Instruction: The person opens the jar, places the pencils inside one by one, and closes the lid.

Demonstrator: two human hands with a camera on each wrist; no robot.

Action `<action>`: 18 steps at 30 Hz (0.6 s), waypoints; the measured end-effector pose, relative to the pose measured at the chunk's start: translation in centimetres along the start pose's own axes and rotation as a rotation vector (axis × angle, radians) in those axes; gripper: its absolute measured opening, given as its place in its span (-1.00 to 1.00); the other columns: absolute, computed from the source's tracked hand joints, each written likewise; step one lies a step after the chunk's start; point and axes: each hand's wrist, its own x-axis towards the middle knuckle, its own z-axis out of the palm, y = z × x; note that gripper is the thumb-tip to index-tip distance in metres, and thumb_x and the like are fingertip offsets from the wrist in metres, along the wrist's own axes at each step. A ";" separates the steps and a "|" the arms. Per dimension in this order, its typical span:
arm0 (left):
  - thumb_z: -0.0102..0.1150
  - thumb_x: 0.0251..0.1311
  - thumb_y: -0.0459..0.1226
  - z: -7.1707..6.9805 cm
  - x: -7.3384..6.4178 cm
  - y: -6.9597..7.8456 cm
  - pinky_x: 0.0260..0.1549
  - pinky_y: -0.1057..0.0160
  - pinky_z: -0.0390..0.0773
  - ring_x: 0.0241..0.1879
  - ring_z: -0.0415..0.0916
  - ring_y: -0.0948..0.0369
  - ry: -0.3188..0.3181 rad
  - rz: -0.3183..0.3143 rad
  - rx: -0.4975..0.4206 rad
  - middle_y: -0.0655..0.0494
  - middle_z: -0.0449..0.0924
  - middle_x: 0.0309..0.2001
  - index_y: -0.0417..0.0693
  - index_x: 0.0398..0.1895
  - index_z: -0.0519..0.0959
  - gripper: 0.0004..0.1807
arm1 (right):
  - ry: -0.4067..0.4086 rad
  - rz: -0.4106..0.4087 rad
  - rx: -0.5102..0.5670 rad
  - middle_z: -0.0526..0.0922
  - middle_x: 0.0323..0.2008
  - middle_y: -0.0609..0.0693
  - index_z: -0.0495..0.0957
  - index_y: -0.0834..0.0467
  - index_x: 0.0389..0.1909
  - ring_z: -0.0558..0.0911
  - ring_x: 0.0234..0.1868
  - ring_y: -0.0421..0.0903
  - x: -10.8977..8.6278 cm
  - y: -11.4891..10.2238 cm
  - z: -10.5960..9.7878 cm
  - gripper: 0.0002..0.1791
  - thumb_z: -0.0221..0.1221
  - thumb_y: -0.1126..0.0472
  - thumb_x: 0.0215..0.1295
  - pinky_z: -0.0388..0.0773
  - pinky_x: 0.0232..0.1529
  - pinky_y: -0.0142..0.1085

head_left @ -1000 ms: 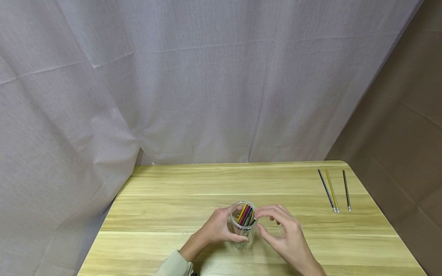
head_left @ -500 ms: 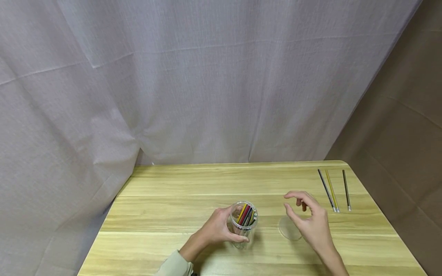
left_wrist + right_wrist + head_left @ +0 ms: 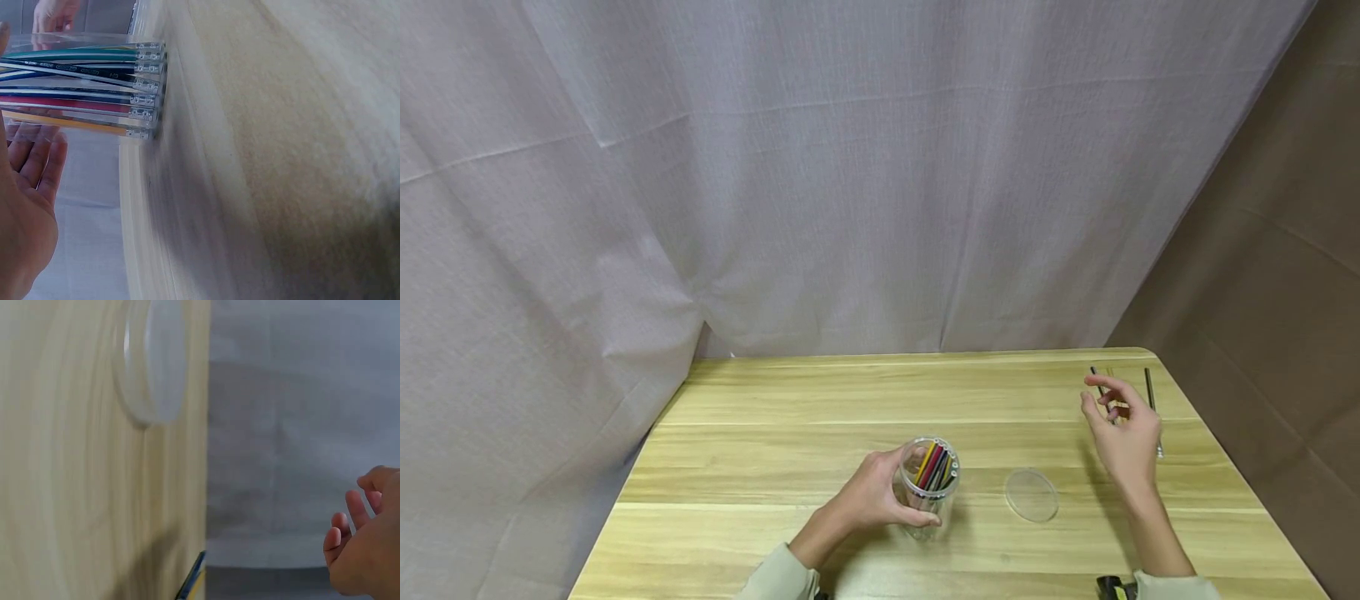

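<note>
From above, the table [image 3: 775, 417] is faced toward its far edge [image 3: 865, 358] by the head camera; that edge is shared by both low, sideways-turned wrist views, the jar [image 3: 94, 40] close in the left, the lid [image 3: 165, 362] in the right

It's a see-through jar [image 3: 944, 507] I've got here, and what a mix it shows off: orange-yellow pencil [image 3: 69, 122], crimson pencil [image 3: 69, 105], green pencil [image 3: 87, 55], and a black pencil [image 3: 59, 65] with a white stripe! My lid [image 3: 1032, 495] is see-through too. The tabletop [image 3: 820, 392] runs yellow-tan, streaked with darker wood grain. Mauve-grey curtain [image 3: 850, 208] now, then brown cloth [image 3: 1277, 250], and my left sleeve [image 3: 778, 575] comes in pale khaki.
</note>
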 end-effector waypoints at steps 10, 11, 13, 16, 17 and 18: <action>0.75 -0.13 0.08 0.1 0.0 -0.2 0.19 0.20 0.61 0.05 0.66 0.30 -0.002 0.007 0.011 0.10 0.74 0.12 -0.01 0.42 0.48 0.01 | 0.017 0.193 -0.069 0.63 -0.30 -0.36 0.74 0.21 0.07 0.55 -0.31 -0.27 3.7 5.8 0.7 -0.71 0.34 0.30 0.36 0.35 -0.40 -0.58; 0.75 -0.13 0.08 0.1 0.0 -0.3 0.19 0.20 0.62 0.05 0.66 0.30 -0.002 0.008 0.013 0.10 0.74 0.12 0.00 0.42 0.48 0.01 | 0.020 0.194 -0.078 0.63 -0.28 -0.40 0.74 0.21 0.06 0.56 -0.27 -0.25 3.9 6.2 0.8 -0.72 0.34 0.30 0.36 0.35 -0.37 -0.58; 0.74 -0.13 0.07 0.1 0.0 -0.2 0.19 0.20 0.61 0.06 0.66 0.30 -0.004 0.010 0.017 0.09 0.73 0.13 0.01 0.43 0.47 0.02 | 0.026 0.199 -0.097 0.64 -0.27 -0.44 0.74 0.21 0.06 0.57 -0.26 -0.26 4.3 6.9 1.1 -0.73 0.34 0.29 0.36 0.36 -0.35 -0.58; 0.75 -0.13 0.07 0.1 0.1 -0.2 0.20 0.20 0.61 0.07 0.66 0.29 -0.010 0.008 0.012 0.08 0.73 0.15 0.00 0.43 0.47 0.02 | 0.035 0.212 -0.116 0.68 -0.24 -0.40 0.73 0.22 0.06 0.55 -0.32 -0.34 4.7 7.9 1.4 -0.72 0.34 0.30 0.37 0.36 -0.34 -0.56; 0.75 -0.13 0.07 0.1 0.1 -0.1 0.21 0.20 0.60 0.07 0.66 0.29 -0.011 0.006 0.011 0.07 0.72 0.15 -0.01 0.43 0.47 0.02 | 0.037 0.220 -0.121 0.70 -0.23 -0.34 0.73 0.22 0.07 0.53 -0.33 -0.37 4.8 8.2 1.5 -0.72 0.33 0.30 0.37 0.36 -0.32 -0.55; 0.75 -0.13 0.07 0.1 0.1 -0.1 0.21 0.20 0.60 0.08 0.66 0.29 -0.011 0.005 0.010 0.07 0.72 0.16 -0.02 0.42 0.47 0.01 | 0.038 0.228 -0.125 0.74 -0.20 -0.26 0.73 0.22 0.08 0.52 -0.34 -0.40 5.0 8.6 1.5 -0.72 0.33 0.30 0.38 0.36 -0.30 -0.54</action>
